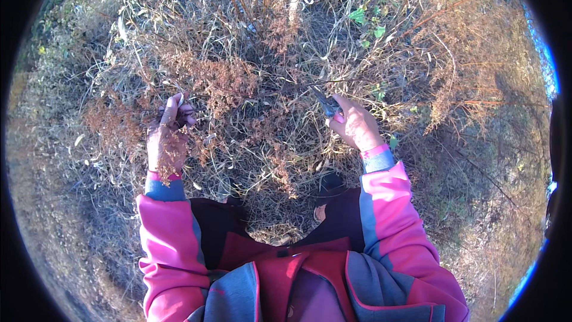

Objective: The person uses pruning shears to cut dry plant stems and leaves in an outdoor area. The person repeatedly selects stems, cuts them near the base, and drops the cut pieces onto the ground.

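Note:
My left hand (172, 132) is closed around a bunch of dry, reddish-brown weed stems. Their seed heads (111, 118) spread out to the left, and some hang over the wrist. In my right hand (355, 120) is a dark metal cutting tool, apparently pruning shears (328, 103), its tip pointing up and left. Just above that tip runs a thin dark stem (335, 82), roughly level; I cannot tell whether the blades touch it. More brown seed heads (219, 82) stand between the two hands, nearer the left one. The palm hides most of the shears' handles.
Dry grass (286, 143) tangles over the ground. Green leaves (357, 15) grow at the top, and tall reddish stalks (451, 9) lean in from the right. My dark shoe (331, 183) rests in the grass below the right hand. Thin branches (482, 174) cross the right side.

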The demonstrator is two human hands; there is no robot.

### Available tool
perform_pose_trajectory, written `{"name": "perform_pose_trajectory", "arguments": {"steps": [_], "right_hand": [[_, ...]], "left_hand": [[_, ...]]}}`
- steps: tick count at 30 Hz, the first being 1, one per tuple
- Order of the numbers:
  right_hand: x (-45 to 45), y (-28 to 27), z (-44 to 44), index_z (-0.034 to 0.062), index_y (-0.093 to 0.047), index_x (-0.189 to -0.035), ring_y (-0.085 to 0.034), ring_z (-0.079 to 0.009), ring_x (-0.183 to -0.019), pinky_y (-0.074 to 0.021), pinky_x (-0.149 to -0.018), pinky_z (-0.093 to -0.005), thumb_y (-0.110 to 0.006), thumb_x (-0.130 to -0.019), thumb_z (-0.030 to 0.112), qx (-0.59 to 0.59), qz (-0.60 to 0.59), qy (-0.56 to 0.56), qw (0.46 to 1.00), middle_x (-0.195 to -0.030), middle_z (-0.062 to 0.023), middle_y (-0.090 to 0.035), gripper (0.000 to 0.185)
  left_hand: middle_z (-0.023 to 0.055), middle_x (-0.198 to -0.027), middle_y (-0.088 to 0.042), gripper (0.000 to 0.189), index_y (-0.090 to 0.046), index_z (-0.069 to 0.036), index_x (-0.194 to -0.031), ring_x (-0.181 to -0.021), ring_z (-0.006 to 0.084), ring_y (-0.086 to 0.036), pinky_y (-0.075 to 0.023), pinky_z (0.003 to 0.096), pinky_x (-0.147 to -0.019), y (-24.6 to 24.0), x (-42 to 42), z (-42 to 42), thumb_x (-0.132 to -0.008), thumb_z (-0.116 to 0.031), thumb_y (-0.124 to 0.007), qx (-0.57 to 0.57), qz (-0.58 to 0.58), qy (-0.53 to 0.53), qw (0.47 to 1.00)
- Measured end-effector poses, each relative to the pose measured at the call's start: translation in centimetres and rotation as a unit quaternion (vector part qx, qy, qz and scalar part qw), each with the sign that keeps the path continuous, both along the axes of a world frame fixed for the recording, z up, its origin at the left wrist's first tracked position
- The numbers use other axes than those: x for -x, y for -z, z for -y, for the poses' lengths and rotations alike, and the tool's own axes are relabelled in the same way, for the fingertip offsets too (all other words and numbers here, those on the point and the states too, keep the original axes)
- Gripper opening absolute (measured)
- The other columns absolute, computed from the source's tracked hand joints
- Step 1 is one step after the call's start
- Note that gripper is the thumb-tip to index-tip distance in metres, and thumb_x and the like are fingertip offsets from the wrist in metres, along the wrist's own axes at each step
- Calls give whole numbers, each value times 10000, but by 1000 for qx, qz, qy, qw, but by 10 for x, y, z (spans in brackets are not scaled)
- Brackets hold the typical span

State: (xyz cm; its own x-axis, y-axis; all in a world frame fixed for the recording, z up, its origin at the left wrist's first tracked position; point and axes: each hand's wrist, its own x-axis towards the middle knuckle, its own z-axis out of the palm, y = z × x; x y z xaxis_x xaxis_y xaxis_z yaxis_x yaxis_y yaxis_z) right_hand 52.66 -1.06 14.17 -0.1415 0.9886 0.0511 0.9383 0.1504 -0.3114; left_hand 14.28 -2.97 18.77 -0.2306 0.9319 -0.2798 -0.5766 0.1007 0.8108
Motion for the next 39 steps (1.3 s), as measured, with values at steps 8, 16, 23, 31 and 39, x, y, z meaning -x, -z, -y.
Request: {"name": "perform_pose_trajectory", "arguments": {"steps": [8,16,23,31,39], "right_hand": [[-3,-2,-1,146,-652,-1143,-679,-268,-733,-532,-655,-348,-717,-779,261,-26,-29,-43,998,-831,-119,-686,387],[-5,-4,4,123,-617,-1200,-670,-273,-801,-526,-714,-347,-750,-751,238,40,-67,-24,997,-894,-139,-679,482],[-22,-25,15,102,-527,-1306,-645,-295,-922,-519,-797,-397,-710,-772,344,116,26,-50,992,-1015,-138,-658,615],[-29,-63,3,81,-501,-1314,-638,-312,-889,-517,-778,-407,-681,-794,244,59,49,25,997,-999,-158,-636,573],[-4,-76,-55,85,-557,-1174,-618,-285,-1041,-498,-896,-428,-609,-869,245,163,284,-26,945,-1089,-125,-635,349]], "left_hand": [[95,-964,-644,299,-600,6,-1160,-838,145,-599,-519,243,-676,4,6,-1,-939,-194,-614,-16,3,-5,1000],[72,-916,-646,273,-605,5,-1136,-792,139,-604,-514,239,-668,7,8,-2,-934,-177,-620,-9,38,11,999],[64,-862,-652,211,-638,-21,-1071,-722,140,-604,-505,242,-611,12,11,-1,-914,-162,-648,10,3,3,1000],[61,-830,-652,255,-631,-15,-1105,-684,150,-602,-473,247,-541,22,16,0,-923,-193,-633,9,-32,25,999],[49,-824,-656,298,-633,-15,-1128,-682,123,-590,-447,233,-587,19,17,4,-935,-241,-619,-11,-58,71,996]]}}
